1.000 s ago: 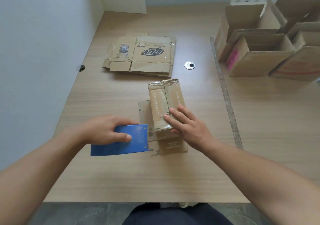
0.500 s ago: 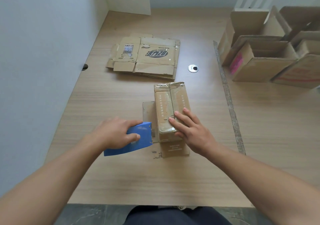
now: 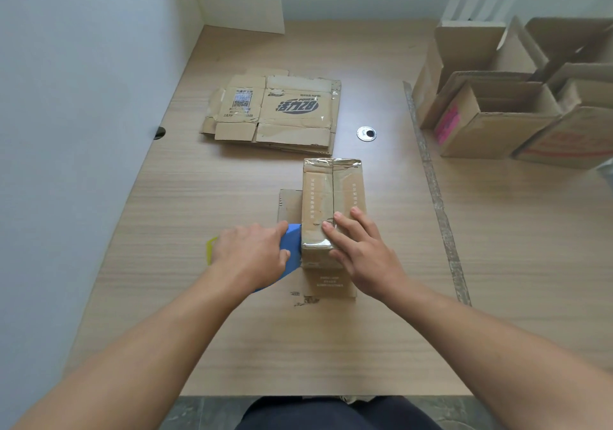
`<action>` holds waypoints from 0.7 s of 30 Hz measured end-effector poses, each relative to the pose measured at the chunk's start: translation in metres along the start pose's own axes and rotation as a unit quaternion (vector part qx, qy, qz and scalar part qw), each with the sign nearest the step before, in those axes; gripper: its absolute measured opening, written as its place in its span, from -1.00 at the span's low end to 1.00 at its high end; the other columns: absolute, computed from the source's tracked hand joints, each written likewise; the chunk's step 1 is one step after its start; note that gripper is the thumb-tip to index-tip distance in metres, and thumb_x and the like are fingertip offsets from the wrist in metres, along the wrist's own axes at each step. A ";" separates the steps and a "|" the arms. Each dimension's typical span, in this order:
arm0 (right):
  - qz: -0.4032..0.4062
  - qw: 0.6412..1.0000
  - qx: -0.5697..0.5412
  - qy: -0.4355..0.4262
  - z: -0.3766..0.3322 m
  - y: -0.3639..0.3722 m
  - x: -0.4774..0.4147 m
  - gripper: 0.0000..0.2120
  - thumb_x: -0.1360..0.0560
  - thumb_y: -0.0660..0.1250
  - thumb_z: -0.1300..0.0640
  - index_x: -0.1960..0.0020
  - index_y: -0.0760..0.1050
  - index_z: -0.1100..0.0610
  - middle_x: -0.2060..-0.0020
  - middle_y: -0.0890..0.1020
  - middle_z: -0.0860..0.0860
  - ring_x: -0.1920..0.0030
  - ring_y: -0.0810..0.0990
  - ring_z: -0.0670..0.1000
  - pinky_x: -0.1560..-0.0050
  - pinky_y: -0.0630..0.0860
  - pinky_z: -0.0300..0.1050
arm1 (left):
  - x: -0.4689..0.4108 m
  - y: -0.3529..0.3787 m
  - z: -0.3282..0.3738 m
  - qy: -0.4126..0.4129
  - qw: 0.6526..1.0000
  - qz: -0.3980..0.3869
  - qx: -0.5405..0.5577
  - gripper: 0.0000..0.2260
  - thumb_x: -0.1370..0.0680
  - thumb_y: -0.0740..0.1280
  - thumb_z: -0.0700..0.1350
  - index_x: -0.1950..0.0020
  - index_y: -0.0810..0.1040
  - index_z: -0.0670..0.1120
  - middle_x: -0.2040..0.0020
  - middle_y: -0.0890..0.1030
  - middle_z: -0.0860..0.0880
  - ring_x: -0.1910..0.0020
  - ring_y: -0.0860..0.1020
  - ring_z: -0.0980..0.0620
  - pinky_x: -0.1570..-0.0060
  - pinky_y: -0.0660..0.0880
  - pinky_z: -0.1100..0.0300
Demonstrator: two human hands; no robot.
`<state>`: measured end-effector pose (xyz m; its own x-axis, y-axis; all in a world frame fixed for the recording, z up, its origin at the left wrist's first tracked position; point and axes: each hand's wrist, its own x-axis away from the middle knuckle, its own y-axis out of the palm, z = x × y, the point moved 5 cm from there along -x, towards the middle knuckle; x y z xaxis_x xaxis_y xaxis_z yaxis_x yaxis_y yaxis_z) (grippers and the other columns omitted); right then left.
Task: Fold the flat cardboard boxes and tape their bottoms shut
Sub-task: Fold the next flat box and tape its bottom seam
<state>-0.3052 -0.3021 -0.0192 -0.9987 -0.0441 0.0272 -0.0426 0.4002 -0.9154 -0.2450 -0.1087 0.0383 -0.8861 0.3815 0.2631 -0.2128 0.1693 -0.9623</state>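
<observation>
Roughly at the middle of the wooden table (image 3: 232,346), a small folded box (image 3: 331,194) is seen standing with its closed flaps upward, and glossy clear tape is seen along their seam and over the far edge. The right hand (image 3: 365,257) is laid on the near end of that top face, fingers straight and spread, pressing down. A blue tape dispenser (image 3: 293,257) is gripped in the left hand (image 3: 252,254), fingers curled over it, and is held against the box's left side at the near corner; a yellow part shows at the hand's left edge. A stack of flat cardboard boxes (image 3: 275,111) is lain at the far left, well apart from the hands. Several open assembled boxes (image 3: 491,124) are grouped at the far right, and a round metal grommet (image 3: 366,133) is set in the table between them and the stack
</observation>
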 end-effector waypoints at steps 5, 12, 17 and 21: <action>0.008 1.000 -0.004 0.006 -0.004 0.001 0.002 -0.53 -0.64 0.20 -0.08 -0.53 0.26 -0.17 -0.54 0.24 -0.11 -0.57 -0.04 0.02 -0.12 0.57 0.17 | -0.001 0.006 0.009 -0.032 0.999 0.029 -0.023 -0.69 -0.59 0.14 0.15 -0.31 0.31 0.15 0.22 0.52 0.01 0.21 0.46 -0.17 0.44 0.12 0.14; -0.015 0.999 -0.035 0.018 -0.011 0.011 0.012 -0.47 -0.62 0.14 -0.19 -0.56 0.09 -0.26 -0.58 0.07 -0.19 -0.55 -0.23 -0.12 -0.43 0.32 0.05 | 0.005 0.051 -0.027 -0.107 0.990 0.014 0.095 -0.55 -0.62 0.09 0.22 -0.48 0.04 0.26 0.02 0.60 -0.01 0.18 0.49 -0.11 0.28 0.35 0.13; 0.013 0.995 -0.094 0.014 -0.011 -0.001 0.017 -0.43 -0.61 0.20 -0.17 -0.56 0.06 -0.25 -0.57 0.16 -0.12 -0.58 -0.08 -0.02 -0.55 0.06 0.00 | 0.017 0.099 -0.052 -0.143 0.971 -0.042 0.188 -0.37 -0.65 0.12 0.02 -0.60 -0.21 0.13 -0.02 0.50 -0.17 0.05 0.53 -0.19 0.10 0.46 0.01; 0.075 0.987 -0.140 0.036 -0.006 -0.012 0.026 -0.38 -0.58 0.32 -0.08 -0.53 0.09 -0.22 -0.58 0.10 -0.06 -0.58 -0.04 0.04 -0.52 -0.09 -0.10 | 0.023 0.116 -0.049 -0.162 0.957 -0.022 0.240 -0.30 -0.65 0.16 -0.02 -0.60 -0.27 0.13 0.05 0.39 -0.14 0.14 0.44 -0.15 0.04 0.49 -0.09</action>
<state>-0.3304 -0.3024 -0.0052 -0.9935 0.0961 -0.0615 0.1088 0.6355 -0.7644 -0.2696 -0.0357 -0.0640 -0.9368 0.0688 0.3430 -0.3479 -0.2873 -0.8925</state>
